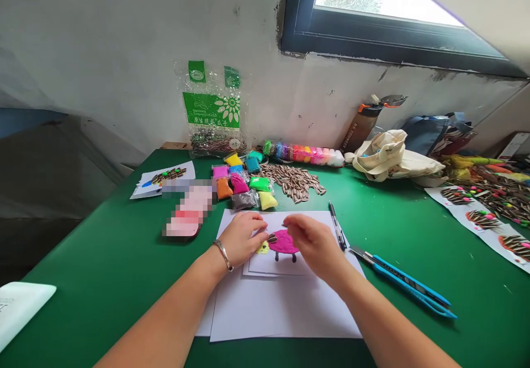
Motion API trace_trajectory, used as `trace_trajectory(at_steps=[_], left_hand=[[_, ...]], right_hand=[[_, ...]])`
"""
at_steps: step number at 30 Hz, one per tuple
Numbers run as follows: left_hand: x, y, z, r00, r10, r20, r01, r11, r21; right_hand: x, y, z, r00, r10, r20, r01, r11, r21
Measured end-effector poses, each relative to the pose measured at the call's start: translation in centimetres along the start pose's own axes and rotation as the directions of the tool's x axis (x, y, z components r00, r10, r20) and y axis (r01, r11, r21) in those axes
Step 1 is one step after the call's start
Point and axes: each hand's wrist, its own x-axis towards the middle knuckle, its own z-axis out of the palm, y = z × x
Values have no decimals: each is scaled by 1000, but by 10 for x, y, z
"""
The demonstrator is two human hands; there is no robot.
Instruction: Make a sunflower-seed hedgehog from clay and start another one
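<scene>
Tbl: pen at paper edge; L hand touching seed, R hand nr, grips unclear.

A green table carries white paper sheets centrally, a blue-handled cutting tool to their right, clay packets and loose sunflower seeds toward the far edge, and a clear seed bag standing at the far left corner.
</scene>
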Motion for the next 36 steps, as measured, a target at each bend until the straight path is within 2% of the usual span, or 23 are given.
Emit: trace_trajectory(at_steps=[3, 8, 12, 18, 32, 36], left_hand=[[-1, 0, 1, 1000, -1, 2, 1, 1000, -1], [-3, 1, 0, 1000, -10, 11, 10, 1000, -5], [-3, 1, -1, 1000, -9, 27, 9, 1000, -7], [-2, 1, 0, 999, -26, 35, 27, 999, -27], [-3, 5, 0, 999, -29, 23, 30, 999, -12], [-3, 6, 1, 999, -34, 8, 35, 999, -10]], right_hand=[[-16, -4, 11, 992, 76, 102, -86, 992, 92], [-13, -2, 23, 982, 25, 186, -45, 994, 102], [-12, 2, 26, 983, 36, 179, -44, 998, 42], [-14, 6, 28, 986, 35, 164, -10, 989, -148], [-11, 7, 36, 972, 88, 218, -37, 973, -227], [-13, 11, 40, 979, 47, 198, 11, 959, -284]])
